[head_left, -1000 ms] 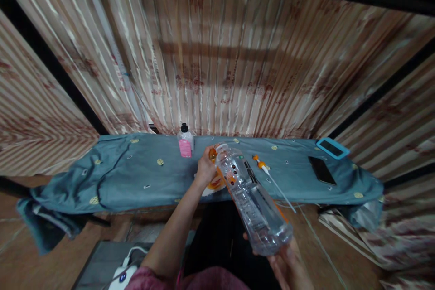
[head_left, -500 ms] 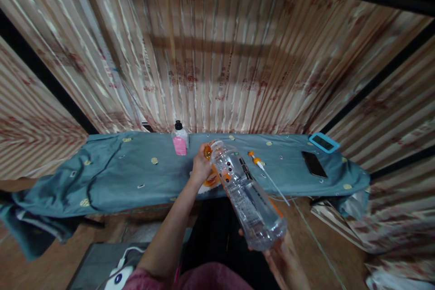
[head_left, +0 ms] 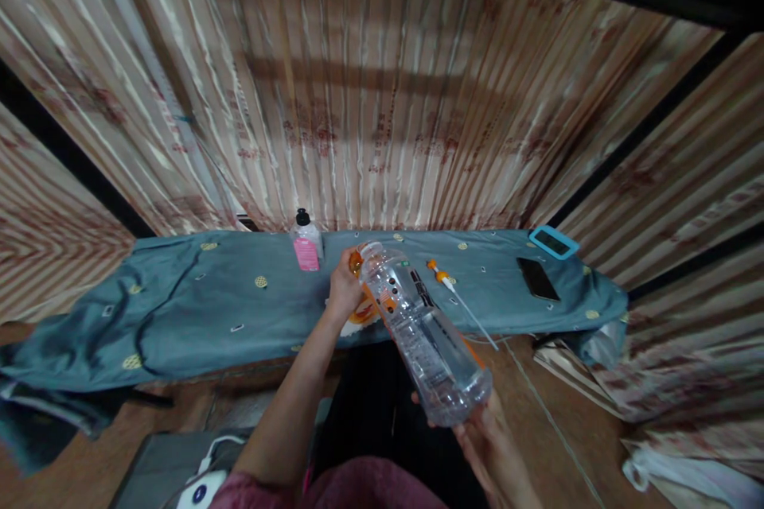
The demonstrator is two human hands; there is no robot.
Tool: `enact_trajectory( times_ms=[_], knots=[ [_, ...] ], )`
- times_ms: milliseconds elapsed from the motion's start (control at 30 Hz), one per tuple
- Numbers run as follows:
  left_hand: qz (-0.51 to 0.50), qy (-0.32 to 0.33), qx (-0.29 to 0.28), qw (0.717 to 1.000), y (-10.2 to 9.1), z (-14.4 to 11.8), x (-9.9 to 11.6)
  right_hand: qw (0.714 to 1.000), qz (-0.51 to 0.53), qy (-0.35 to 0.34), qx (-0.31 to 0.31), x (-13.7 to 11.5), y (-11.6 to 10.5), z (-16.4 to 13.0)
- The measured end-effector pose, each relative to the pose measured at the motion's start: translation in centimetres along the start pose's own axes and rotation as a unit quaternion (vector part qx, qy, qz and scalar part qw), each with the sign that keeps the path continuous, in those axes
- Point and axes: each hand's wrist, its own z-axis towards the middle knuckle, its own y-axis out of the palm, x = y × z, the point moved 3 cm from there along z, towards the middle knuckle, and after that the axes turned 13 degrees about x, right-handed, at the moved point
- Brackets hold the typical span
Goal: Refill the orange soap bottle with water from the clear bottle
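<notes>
There are two bottles: one big clear bottle (head_left: 421, 330) and one small pink bottle (head_left: 306, 242). There are two phones: a black phone (head_left: 537, 278) and a blue-cased phone (head_left: 552, 241). One orange-tipped tube (head_left: 457, 298) lies there. Two hands show, the left hand (head_left: 344, 286) and the right hand (head_left: 486, 433).

- No word, brand or number can be read anywhere.
- The clear bottle (head_left: 418, 326) carries dark and orange print, too blurred to make out.
- The pink label on the small bottle (head_left: 306, 243) near the back edge of the blue cloth (head_left: 196, 310) shows no legible letters.
- The wall covering (head_left: 370, 95) bears reddish marks, unreadable.
</notes>
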Motion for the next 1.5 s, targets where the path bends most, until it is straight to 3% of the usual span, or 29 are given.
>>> enact_trajectory(
  times_ms=[433, 767, 1267, 1500],
  knots=[
    [-0.003, 0.018, -0.004, 1.0, 0.2, 0.3, -1.0, 0.999, 0.026, 0.009, 0.047, -1.1, 2.1, -0.6],
    [-0.021, 0.001, -0.001, 1.0, 0.2, 0.2, -0.8, 1.0, -0.019, -0.003, -0.007, -0.7, 1.0, -0.2],
    [0.017, -0.004, 0.007, 1.0, 0.0, 0.0, -0.9, 0.999, -0.035, 0.01, 0.012, -0.9, 1.9, -0.4],
    [0.011, 0.005, 0.002, 1.0, 0.1, 0.1, -1.5, 0.999, -0.032, 0.0, -0.015, -0.6, 1.8, -0.3]
  ],
)
